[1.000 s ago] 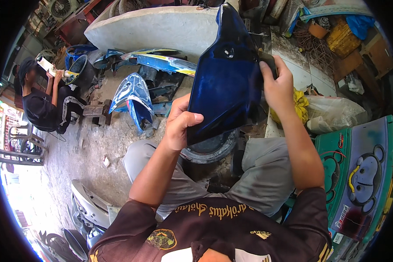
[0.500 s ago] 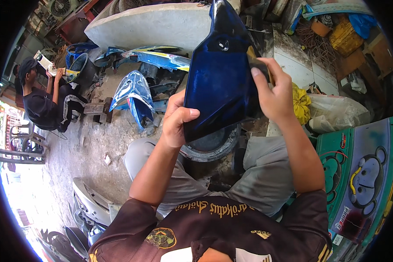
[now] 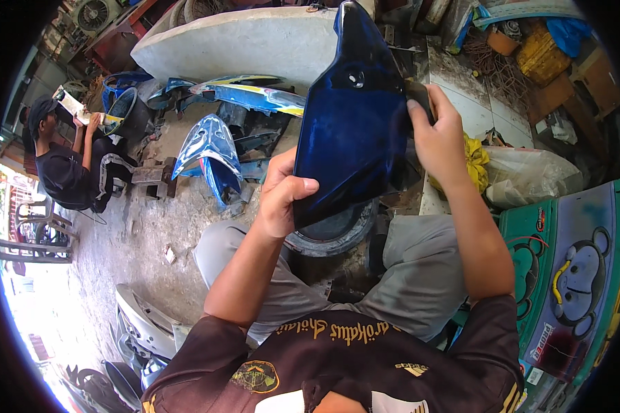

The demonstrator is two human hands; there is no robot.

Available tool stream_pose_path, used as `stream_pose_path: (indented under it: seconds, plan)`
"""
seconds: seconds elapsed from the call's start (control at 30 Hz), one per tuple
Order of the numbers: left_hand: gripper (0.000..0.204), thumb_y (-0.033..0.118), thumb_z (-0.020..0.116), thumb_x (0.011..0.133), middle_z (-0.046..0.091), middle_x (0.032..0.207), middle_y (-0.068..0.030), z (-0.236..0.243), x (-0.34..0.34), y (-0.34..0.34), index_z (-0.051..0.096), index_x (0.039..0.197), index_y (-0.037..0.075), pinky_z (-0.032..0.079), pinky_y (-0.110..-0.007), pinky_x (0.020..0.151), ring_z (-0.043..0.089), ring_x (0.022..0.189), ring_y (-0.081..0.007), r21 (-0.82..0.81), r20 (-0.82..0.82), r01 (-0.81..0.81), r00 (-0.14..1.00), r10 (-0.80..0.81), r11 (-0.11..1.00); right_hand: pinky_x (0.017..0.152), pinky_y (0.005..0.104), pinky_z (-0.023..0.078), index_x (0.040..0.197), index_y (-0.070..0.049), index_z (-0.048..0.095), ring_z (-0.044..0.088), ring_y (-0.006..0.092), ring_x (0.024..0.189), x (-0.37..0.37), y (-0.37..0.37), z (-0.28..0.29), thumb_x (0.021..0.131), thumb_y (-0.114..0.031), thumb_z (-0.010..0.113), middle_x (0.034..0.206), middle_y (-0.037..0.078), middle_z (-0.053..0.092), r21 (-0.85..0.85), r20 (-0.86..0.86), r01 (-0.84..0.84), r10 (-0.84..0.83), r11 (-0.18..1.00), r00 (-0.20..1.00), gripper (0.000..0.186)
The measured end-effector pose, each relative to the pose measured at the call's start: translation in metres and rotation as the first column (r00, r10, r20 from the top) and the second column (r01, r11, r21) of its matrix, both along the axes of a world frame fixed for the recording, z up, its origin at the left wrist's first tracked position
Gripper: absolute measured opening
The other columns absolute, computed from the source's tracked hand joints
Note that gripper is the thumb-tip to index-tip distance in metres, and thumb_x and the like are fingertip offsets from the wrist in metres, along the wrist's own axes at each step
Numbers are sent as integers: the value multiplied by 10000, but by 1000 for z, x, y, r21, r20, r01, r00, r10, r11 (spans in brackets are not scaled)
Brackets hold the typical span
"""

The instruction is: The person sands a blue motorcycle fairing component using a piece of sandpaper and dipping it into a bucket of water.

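A glossy dark blue motorcycle body panel (image 3: 351,131) with a small hole near its top is held up above my knees. My left hand (image 3: 282,196) is closed on its lower left edge, thumb on the front face and fingers behind. At the panel's right edge my right hand (image 3: 437,141) pinches a dark brown folded piece of sandpaper (image 3: 418,96) between thumb and fingers. The panel partly hides the sandpaper and the right hand's fingertips. Below the panel sits a round dark basin (image 3: 337,234), partly covered by it.
Blue and white fairing pieces (image 3: 210,155) lie on the floor ahead, before a pale curved wall (image 3: 241,45). At the left a person (image 3: 65,158) sits handling a pale part. A yellow plastic bag (image 3: 472,165) and a green and purple case (image 3: 565,275) are on the right.
My right hand and the sandpaper have slid right, from the panel's face to its right edge. The panel and my left hand have shifted slightly right and down.
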State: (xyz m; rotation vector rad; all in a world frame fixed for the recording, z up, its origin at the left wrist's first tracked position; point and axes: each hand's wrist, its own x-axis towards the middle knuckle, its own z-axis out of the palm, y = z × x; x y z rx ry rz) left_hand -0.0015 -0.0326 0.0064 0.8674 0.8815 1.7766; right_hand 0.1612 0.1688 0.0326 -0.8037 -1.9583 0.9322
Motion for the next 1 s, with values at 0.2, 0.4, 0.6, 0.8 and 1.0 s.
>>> stream_pose_path:
  seconds: [0.2, 0.4, 0.6, 0.8, 1.0]
  plan:
    - [607, 218, 590, 727, 721, 1163, -154, -4, -2, -3, 650, 1246, -92, 506, -314, 965, 677, 1035, -203, -39, -89, -7, 996, 4, 999, 842, 346, 508, 1119, -13, 653, 704, 242, 932, -2, -25, 8, 964, -119, 641, 956, 177, 726, 70, 22, -102, 101, 992, 995, 189]
    - [593, 226, 594, 726, 723, 1147, -138, 1, -3, -2, 663, 1225, -86, 500, -306, 949, 668, 1017, -192, -22, -128, 5, 992, -8, 1000, 828, 322, 513, 1120, 23, 647, 674, 166, 897, -4, -19, 6, 970, -105, 642, 954, 136, 732, -1, -76, -66, 66, 998, 995, 197]
    - [590, 229, 594, 724, 720, 1146, -134, -2, -1, -2, 666, 1220, -82, 494, -302, 948, 660, 1012, -187, -49, -132, -4, 991, -3, 999, 769, 320, 513, 1124, 11, 658, 666, 168, 811, -2, -18, 7, 977, -128, 649, 888, 134, 727, 48, -31, -119, 120, 992, 992, 202]
    - [598, 199, 588, 722, 717, 1169, -150, 0, -2, -1, 649, 1240, -93, 503, -310, 966, 671, 1035, -199, -27, -90, -35, 995, 32, 999, 762, 346, 515, 1125, -2, 660, 687, 245, 792, -1, -33, 9, 974, -135, 650, 890, 178, 715, 95, 18, -88, 86, 992, 996, 202]
    - [628, 183, 585, 728, 713, 1187, -174, -3, 0, 2, 616, 1285, -106, 512, -341, 1007, 686, 1068, -231, -22, 37, -50, 998, 51, 998, 778, 362, 506, 1137, 1, 650, 677, 228, 822, 2, -7, 3, 972, -123, 636, 875, 179, 697, -36, 19, -121, 122, 992, 992, 207]
